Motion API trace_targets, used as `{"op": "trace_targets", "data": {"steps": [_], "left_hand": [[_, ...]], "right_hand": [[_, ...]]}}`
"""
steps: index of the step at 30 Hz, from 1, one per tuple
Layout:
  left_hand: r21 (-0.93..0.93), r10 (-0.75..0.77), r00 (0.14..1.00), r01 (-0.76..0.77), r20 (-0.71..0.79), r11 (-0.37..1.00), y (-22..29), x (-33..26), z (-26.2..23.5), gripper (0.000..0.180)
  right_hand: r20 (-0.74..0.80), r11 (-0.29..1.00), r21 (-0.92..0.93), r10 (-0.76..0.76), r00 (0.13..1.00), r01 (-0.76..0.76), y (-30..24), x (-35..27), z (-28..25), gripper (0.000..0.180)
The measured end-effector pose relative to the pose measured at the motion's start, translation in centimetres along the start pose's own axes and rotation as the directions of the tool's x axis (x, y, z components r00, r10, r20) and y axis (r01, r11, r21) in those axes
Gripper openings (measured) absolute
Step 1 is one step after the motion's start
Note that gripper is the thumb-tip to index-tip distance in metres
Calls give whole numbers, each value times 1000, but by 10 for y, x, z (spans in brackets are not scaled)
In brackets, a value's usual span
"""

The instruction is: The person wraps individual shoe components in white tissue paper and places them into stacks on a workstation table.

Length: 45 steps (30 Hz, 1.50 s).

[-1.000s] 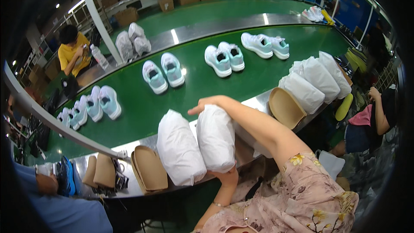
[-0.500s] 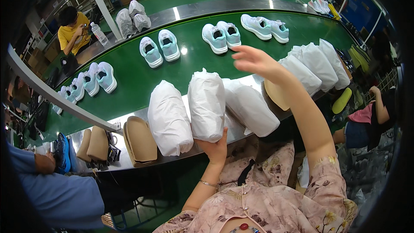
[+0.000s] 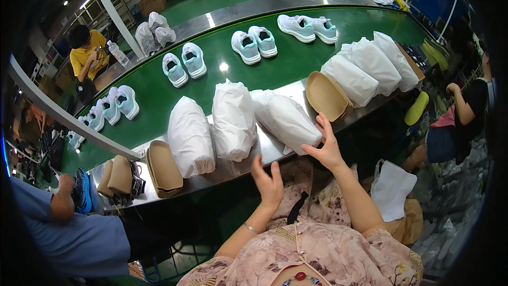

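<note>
Just off the bench's near edge, my left hand (image 3: 269,182) is open with nothing in it, its fingers apart below a white paper-wrapped bundle (image 3: 234,122). My right hand (image 3: 329,151) is open too, thumb and fingers spread at the near end of a slanting white-wrapped bundle (image 3: 286,121); the thumb seems to touch it. A third wrapped bundle (image 3: 191,139) stands to the left. Paper hides what is inside these bundles. Beside my right fingertips lies a stack of tan, rounded shoe-shaped boards (image 3: 327,98).
Pairs of pale blue and white sneakers (image 3: 255,45) stand on the green belt (image 3: 211,87). More wrapped bundles (image 3: 373,66) lean at the right. Tan boards (image 3: 164,168) sit left, near a grey metal post (image 3: 74,114). A co-worker in blue (image 3: 74,233) is close on the left.
My right hand has come back from over the belt to the slanting bundle's near end. My left hand has let go of the middle bundle and dropped away. The view has shifted slightly.
</note>
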<state>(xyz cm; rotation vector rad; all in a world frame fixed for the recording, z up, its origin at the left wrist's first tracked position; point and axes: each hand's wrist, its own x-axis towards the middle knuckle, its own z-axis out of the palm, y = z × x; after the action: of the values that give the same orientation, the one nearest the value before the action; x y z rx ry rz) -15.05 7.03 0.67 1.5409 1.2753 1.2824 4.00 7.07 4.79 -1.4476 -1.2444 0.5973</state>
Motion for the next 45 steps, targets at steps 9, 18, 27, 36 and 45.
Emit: {"op": "trace_targets", "data": {"steps": [9, 18, 27, 36, 45], "left_hand": [[84, 221, 968, -211, -122, 974, 31, 98, 63, 57], [-318, -199, 979, 199, 31, 927, -13, 120, 85, 56], [3, -123, 991, 123, 55, 992, 3, 126, 74, 58], [-139, -86, 995, 93, 52, 986, -3, 114, 62, 58], [-338, -307, 895, 412, 323, 846, 5, -9, 60, 36]], "right_hand": [[-14, 973, 191, 132, 991, -127, -1, -9, -24, 61], [25, 983, 166, 80, 997, -83, -2, -7, -33, 69], [1, 998, 57, 28, 1000, -28, 20, 9, -28, 75], [2, 985, 123, 123, 992, -123, 10, 4, -18, 74], [-160, 923, 357, 213, 964, -144, 10, 10, -5, 68]]}}
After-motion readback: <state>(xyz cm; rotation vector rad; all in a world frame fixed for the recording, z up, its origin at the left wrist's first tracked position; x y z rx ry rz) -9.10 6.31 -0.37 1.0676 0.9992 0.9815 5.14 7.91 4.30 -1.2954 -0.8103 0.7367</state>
